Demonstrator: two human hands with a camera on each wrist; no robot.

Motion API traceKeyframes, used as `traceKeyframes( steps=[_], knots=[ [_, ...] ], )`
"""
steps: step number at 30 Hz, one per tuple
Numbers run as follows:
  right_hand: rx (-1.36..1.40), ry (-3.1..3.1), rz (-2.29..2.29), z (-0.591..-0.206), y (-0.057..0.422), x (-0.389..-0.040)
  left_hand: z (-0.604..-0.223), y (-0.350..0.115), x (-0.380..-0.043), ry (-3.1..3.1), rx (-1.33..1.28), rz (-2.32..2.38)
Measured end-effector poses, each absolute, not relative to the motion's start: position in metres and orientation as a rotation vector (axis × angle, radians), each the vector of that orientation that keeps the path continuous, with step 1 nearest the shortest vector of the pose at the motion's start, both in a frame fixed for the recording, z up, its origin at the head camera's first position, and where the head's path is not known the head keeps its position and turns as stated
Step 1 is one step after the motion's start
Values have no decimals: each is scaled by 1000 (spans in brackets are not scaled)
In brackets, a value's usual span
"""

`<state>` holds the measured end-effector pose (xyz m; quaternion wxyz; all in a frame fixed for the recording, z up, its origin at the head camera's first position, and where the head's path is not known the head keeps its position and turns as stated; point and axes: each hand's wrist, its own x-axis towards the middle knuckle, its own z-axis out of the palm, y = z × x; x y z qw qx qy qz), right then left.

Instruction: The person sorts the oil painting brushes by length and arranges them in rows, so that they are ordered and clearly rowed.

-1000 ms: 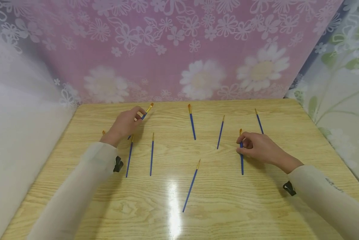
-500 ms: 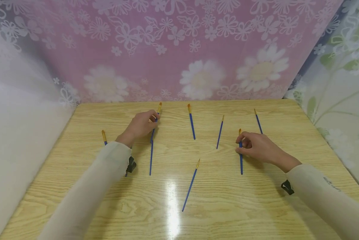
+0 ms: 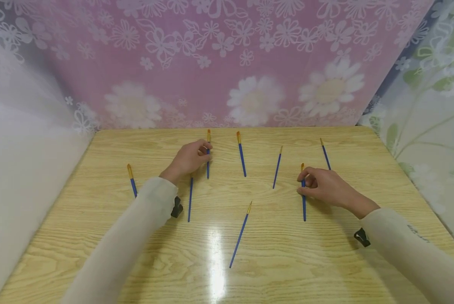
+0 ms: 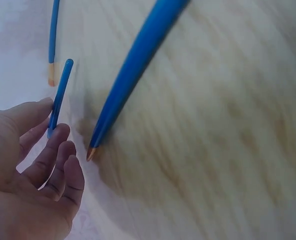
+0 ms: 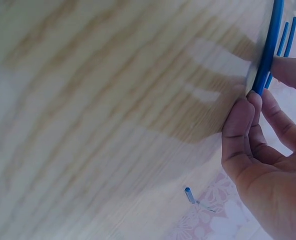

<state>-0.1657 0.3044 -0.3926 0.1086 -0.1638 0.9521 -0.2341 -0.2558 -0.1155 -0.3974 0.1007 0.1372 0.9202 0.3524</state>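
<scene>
Pinching now with thumb and forefinger, the left hand has its brush by the upper handle, just below the gold collar, at eleven o'clock on the table, taking twelve as the far edge. Bristles point straight at twelve! The other fingers of that hand curl loosely, and I can't tell whether the brush touches the wood.

Over at three o'clock, the right hand grips a second brush, thumb and fingertips closed on its upper handle; its bristles aim at twelve too, its tail running down towards six.

Round the dial for the rest! Just past twelve lies a flat brush, next along from the left hand's. At two o'clock sits a thin brush, and further out on that line a far brush, its lower end hidden behind the right hand. Near the middle, towards half past five, a low brush leans its tip at half past twelve. At nine, a slim brush runs up under the left hand; wider out, between nine and ten, an outer brush slips behind the left sleeve.
</scene>
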Motion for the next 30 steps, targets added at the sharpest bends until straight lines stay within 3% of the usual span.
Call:
traceKeyframes(
  steps=[30],
  knots=[
    [-509,2837,-675,-390,308,-158,-402,-105,-258,2774,471,860]
  ],
)
